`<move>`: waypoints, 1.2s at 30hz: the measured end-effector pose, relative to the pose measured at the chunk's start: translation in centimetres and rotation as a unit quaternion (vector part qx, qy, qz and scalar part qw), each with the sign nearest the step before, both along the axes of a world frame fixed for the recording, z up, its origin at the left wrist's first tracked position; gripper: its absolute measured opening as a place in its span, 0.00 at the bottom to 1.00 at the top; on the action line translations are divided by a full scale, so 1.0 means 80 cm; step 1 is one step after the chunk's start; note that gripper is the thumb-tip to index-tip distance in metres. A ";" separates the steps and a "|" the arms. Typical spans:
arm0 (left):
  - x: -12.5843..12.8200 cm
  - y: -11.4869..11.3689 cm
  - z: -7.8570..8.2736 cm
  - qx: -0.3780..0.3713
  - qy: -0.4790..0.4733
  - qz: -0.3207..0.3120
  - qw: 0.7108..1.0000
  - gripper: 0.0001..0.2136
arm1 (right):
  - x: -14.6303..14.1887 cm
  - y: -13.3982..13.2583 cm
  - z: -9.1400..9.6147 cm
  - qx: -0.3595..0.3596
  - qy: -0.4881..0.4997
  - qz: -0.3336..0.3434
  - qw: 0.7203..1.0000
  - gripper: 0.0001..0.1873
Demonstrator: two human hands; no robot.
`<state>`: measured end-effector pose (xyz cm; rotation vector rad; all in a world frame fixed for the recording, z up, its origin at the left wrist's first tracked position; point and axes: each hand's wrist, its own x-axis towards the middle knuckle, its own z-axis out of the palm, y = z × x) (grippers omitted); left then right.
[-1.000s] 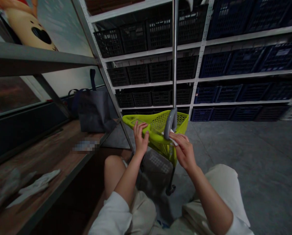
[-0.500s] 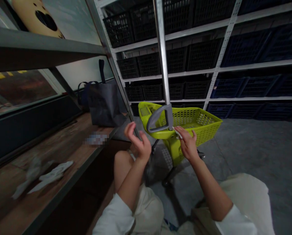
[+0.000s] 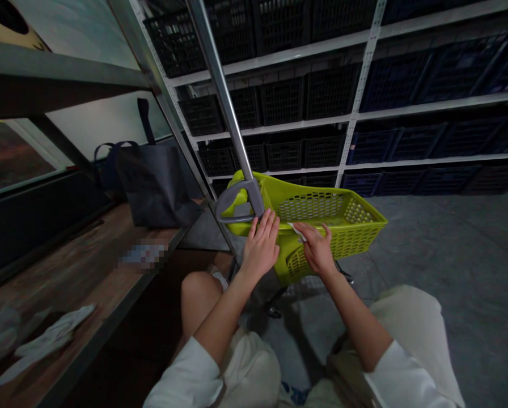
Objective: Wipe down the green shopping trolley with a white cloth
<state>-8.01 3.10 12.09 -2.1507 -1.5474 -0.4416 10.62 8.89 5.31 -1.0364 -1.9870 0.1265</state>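
Observation:
A lime-green shopping cart [image 3: 339, 235] with a perforated basket stands in front of my knees. My left hand [image 3: 261, 246] lies with fingers stretched out on its near rim, beside the base of the grey loop handle [image 3: 256, 198]. Farther right along the same rim, my right hand [image 3: 318, 248] presses a small white wipe [image 3: 297, 231] against the edge. Most of the wipe is hidden under the fingers, so I cannot tell whether it is tissue or cloth. A metal pole [image 3: 226, 93] rises from the handle area.
On the left, a wooden shelf [image 3: 105, 258] bears a dark tote bag [image 3: 156, 187] and a crumpled white cloth [image 3: 45, 343]. Black crates [image 3: 282, 102] and blue crates [image 3: 407, 85] fill the white rack behind the cart. Grey floor [image 3: 428, 243] extends to the right.
My left hand has come down from the air onto the cart's rim. The cart has turned a little, its handle and pole shifting left, and the right hand with the wipe stays at the rim.

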 end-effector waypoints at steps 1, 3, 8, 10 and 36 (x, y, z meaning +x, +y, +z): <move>-0.003 0.000 0.000 -0.006 0.005 0.000 1.000 0.32 | 0.015 0.004 -0.009 -0.004 -0.002 -0.018 1.000 0.28; -0.007 0.002 0.001 -0.011 0.011 0.004 1.000 0.31 | 0.046 0.012 -0.026 -0.013 -0.004 -0.059 0.998 0.28; -0.006 0.016 -0.010 -0.005 0.022 0.018 1.000 0.30 | 0.100 0.024 -0.049 -0.022 -0.010 -0.119 0.993 0.26; -0.005 0.020 -0.020 0.007 0.012 0.035 0.999 0.29 | 0.102 0.021 -0.053 -0.020 -0.006 -0.132 0.991 0.26; -0.032 0.037 -0.027 0.008 -0.067 0.006 0.998 0.34 | 0.045 -0.009 -0.039 -0.072 -0.009 -0.257 0.964 0.31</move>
